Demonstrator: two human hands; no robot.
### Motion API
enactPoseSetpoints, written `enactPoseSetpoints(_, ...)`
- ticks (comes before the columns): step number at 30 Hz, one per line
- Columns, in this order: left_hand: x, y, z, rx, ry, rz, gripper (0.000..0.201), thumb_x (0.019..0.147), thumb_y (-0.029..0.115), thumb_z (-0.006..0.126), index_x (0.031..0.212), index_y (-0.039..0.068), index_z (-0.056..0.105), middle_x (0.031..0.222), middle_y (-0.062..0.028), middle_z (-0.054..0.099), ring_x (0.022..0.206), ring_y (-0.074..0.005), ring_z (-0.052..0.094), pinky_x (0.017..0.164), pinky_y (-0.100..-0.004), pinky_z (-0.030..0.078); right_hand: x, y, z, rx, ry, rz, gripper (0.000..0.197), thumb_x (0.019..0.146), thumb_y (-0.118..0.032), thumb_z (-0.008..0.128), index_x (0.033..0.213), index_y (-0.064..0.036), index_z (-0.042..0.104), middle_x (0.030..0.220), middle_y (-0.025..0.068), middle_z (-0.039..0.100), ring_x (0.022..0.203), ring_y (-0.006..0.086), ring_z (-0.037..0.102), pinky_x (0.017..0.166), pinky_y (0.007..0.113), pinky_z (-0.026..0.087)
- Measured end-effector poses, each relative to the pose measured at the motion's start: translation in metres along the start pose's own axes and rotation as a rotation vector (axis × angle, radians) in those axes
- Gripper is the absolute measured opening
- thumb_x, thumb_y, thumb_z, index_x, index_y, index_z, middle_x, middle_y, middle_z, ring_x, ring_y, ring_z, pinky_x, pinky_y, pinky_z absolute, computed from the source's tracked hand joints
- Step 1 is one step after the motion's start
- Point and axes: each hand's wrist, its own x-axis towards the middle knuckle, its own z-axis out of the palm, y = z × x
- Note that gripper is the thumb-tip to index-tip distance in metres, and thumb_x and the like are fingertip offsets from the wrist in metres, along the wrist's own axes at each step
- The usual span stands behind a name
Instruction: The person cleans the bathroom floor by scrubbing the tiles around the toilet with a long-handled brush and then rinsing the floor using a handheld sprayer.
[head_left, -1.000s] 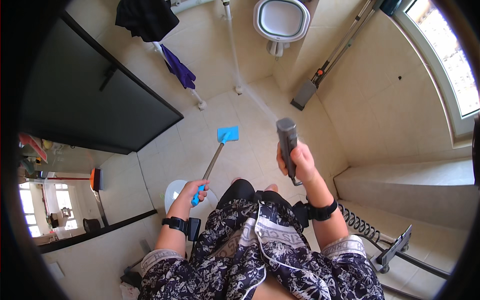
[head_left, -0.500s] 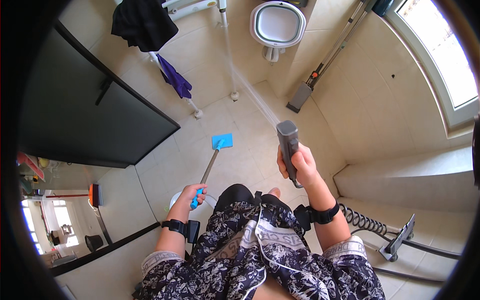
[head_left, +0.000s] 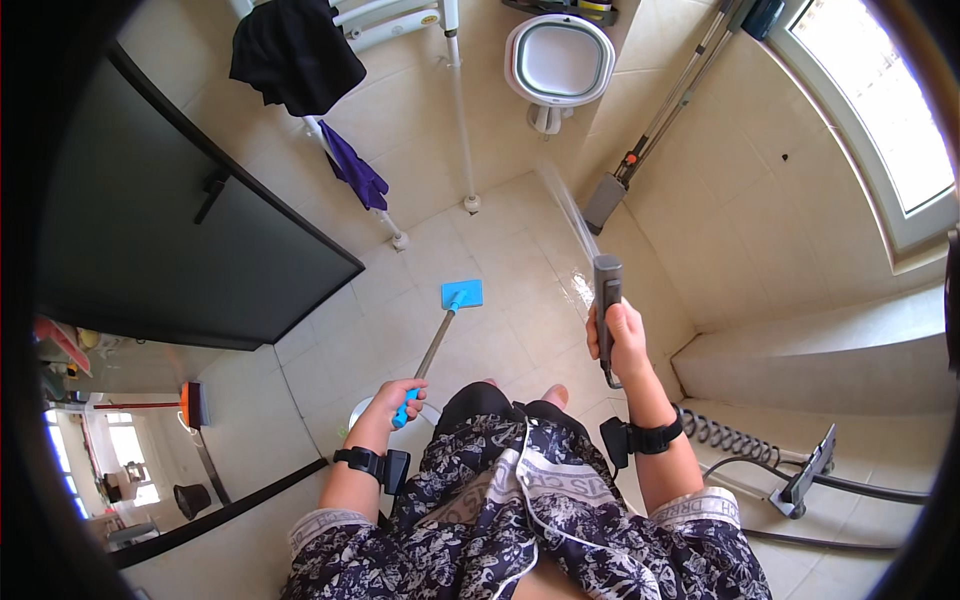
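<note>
A long-handled scrub brush (head_left: 436,338) is gripped by its blue handle end in my left hand (head_left: 396,398). Its flat blue head (head_left: 462,293) is over the beige tiled floor (head_left: 400,290); whether it touches, I cannot tell. My right hand (head_left: 622,340) is wrapped round a grey handheld sprayer (head_left: 607,290), held upright. Water (head_left: 568,205) streams from its top toward the far wall. A wet, shiny patch shows on the tiles just left of the sprayer.
Black cloth (head_left: 297,58) and a purple cloth (head_left: 352,168) hang on a white rack. A folded basin (head_left: 560,60) is on the far wall. A flat mop (head_left: 606,200) leans in the corner. Dark door (head_left: 190,210) at left; coiled hose (head_left: 730,440) at right.
The sprayer has moved right and slightly down, and its stream now points more steeply away, farther right. The scrub brush has shifted a little right and nearer. Both hands keep their grip.
</note>
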Motion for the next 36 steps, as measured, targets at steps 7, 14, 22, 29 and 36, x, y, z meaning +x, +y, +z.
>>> enactPoseSetpoints(7, -0.002, -0.013, -0.003, -0.009, 0.007, -0.026, 0.016, 0.081, 0.013, 0.056, 0.092, 0.003, 0.049, 0.068, -0.0044, 0.05, 0.042, -0.0079, 0.039, 0.032, -0.0193, 0.03, -0.017, -0.001, 0.011, -0.051, -0.242, 0.121, 0.049, 0.085, -0.051, 0.048, 0.088, -0.0025, 0.049, 0.057, 0.0055, 0.05, 0.04, 0.0111, 0.046, 0.037, 0.023, 0.034)
enactPoseSetpoints(14, -0.002, -0.004, 0.01, 0.012, 0.005, 0.001, 0.017, 0.083, 0.013, 0.054, 0.094, 0.002, 0.05, 0.069, -0.0046, 0.05, 0.043, -0.008, 0.039, 0.032, -0.0187, 0.03, -0.01, -0.003, 0.0, -0.097, -0.191, 0.115, 0.048, 0.084, -0.051, 0.048, 0.088, -0.0029, 0.049, 0.059, 0.004, 0.051, 0.042, 0.0108, 0.048, 0.04, 0.023, 0.039)
enactPoseSetpoints(22, 0.012, 0.0, 0.013, -0.039, -0.029, -0.036, 0.016, 0.086, 0.017, 0.05, 0.095, 0.003, 0.049, 0.073, -0.0018, 0.049, 0.044, -0.0039, 0.036, 0.031, -0.0146, 0.028, 0.003, 0.006, -0.039, 0.002, 0.009, 0.103, 0.053, 0.085, -0.053, 0.044, 0.084, -0.0005, 0.049, 0.056, 0.0063, 0.05, 0.039, 0.0126, 0.047, 0.037, 0.023, 0.037)
enactPoseSetpoints(29, 0.019, -0.006, 0.014, -0.073, -0.016, -0.059, 0.015, 0.085, 0.015, 0.051, 0.092, 0.002, 0.049, 0.071, -0.0037, 0.049, 0.045, -0.0058, 0.037, 0.033, -0.0167, 0.03, -0.006, -0.002, 0.015, 0.0, -0.55, 0.302, 0.056, 0.081, -0.058, 0.049, 0.085, -0.0026, 0.05, 0.06, 0.0037, 0.051, 0.044, 0.0096, 0.047, 0.042, 0.021, 0.036)
enactPoseSetpoints(36, 0.023, -0.01, 0.009, -0.041, -0.02, -0.072, 0.016, 0.085, 0.016, 0.052, 0.095, 0.003, 0.049, 0.072, -0.0031, 0.049, 0.045, -0.0061, 0.037, 0.034, -0.0167, 0.03, -0.003, 0.007, 0.017, -0.032, -0.547, 0.315, 0.05, 0.083, -0.052, 0.05, 0.084, -0.0024, 0.05, 0.059, 0.0017, 0.049, 0.045, 0.0081, 0.047, 0.042, 0.021, 0.036)
